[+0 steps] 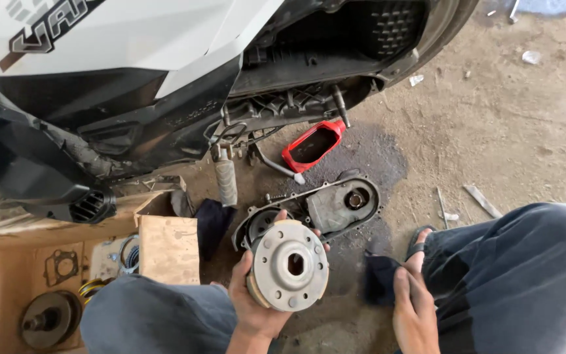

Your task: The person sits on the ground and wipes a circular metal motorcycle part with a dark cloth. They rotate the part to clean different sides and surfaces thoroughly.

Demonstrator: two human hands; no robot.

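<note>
The left hand [251,303] has its grip closed around the rim of a round metal clutch disc [289,265], held face up above the open engine casing [322,208] on the floor. The right hand [413,307] lies flat on a dark rag [381,279] just beside the disc, its fingers loose and closed on nothing.

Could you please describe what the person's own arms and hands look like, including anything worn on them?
Both hands, the left hand and right hand, are bare: no gloves, rings or watch show. The forearms are uncovered too, with no sleeves in view.
</note>
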